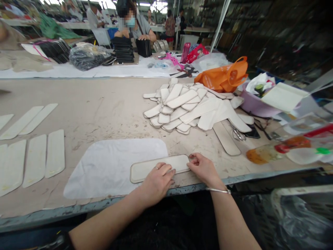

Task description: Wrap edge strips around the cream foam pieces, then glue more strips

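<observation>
A long pale panel with rounded corners and a darker rim lies in front of me near the table's edge. Its left part rests over a white sheet. My left hand, with a ring on one finger, lies across the panel's near side, its fingers loosely bent on top. At the right end, my right hand pinches the panel's corner between thumb and fingers; a bangle circles that wrist. Beyond the hands is a heap of similar pale panels.
Several pale strips lie in rows at left. An orange bag, a purple basin, scissors and a bottle with orange contents stand or lie at right. A masked co-worker handles black pieces across the table.
</observation>
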A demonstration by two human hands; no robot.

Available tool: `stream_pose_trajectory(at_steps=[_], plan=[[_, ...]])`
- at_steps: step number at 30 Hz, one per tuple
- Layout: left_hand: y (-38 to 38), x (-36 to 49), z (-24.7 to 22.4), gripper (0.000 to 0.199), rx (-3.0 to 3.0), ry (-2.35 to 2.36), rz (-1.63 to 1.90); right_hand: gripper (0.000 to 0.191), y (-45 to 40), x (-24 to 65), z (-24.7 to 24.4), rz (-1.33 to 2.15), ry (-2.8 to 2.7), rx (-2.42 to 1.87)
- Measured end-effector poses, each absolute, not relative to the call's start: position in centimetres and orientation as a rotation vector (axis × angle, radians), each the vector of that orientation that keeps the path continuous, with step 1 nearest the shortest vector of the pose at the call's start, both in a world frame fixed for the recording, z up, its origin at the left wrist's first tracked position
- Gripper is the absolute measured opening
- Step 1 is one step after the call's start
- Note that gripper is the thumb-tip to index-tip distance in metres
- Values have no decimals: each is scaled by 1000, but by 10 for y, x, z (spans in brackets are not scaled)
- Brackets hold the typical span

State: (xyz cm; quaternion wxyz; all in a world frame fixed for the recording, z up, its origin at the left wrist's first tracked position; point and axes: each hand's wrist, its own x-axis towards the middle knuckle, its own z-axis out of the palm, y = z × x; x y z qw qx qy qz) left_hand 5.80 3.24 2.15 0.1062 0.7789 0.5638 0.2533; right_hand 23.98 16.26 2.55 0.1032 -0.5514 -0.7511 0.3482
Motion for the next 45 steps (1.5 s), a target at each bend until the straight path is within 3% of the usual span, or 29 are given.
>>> stream_pose_trajectory(at_steps=[23, 27, 32, 40, 42, 45], plan=[[48, 69, 3, 19, 2187, 1670, 889, 28, 163, 239, 24, 1020, -2204, -1589], [48, 69, 4, 21, 2196, 1676, 902, 29, 162, 239, 26, 914, -2257, -1632], [47, 69, 5, 23, 2196, 1683, 917, 46, 160, 250, 28, 519, -2319, -1629], [43, 71, 5, 21, 2157, 1742, 864, 23, 155, 254, 12, 577, -2487, -1091], [42, 69, 8, 24, 2108, 1772, 856, 24, 156, 253, 7, 553, -2535, -1103], [32, 61, 15, 45, 2110, 1842, 752, 25, 157, 252, 5, 553, -2557, -1143]])
